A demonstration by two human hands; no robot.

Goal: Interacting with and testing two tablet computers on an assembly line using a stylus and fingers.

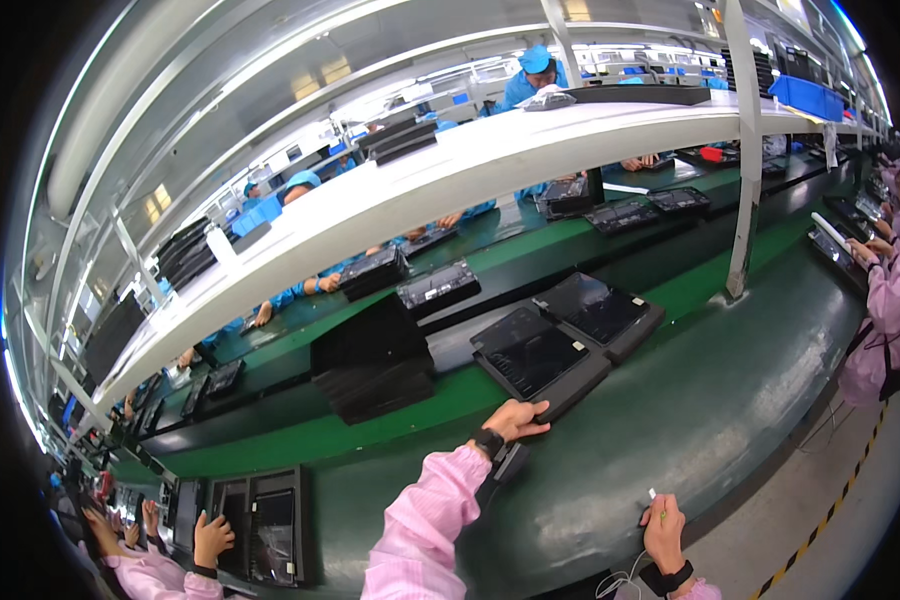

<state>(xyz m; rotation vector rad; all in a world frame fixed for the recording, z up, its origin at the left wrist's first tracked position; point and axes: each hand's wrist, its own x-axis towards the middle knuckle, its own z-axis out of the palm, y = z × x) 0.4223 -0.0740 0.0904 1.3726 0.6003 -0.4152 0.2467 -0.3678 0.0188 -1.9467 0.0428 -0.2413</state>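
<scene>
My left hand [518, 420], with a black band at the wrist, reaches out over the green bench and grips the near corner of a black tray [582, 392]. A flat dark screen panel [528, 352] with a small pale label lies in that tray. Beyond it, a second dark panel [595, 305] sits in a similar tray. Lower right, my right hand [664, 528] is closed around a thin white cable [625, 577]; a small white tip [652, 493] pokes out above the fingers. A small dark block [511, 462] lies beside my left wrist.
A tall black box-like stack [372, 360] stands left of the trays. A white shelf [570, 130] spans overhead on a post [743, 230]. Co-workers in pink sit at left [155, 575] and right [890, 290]; others in blue work across the line.
</scene>
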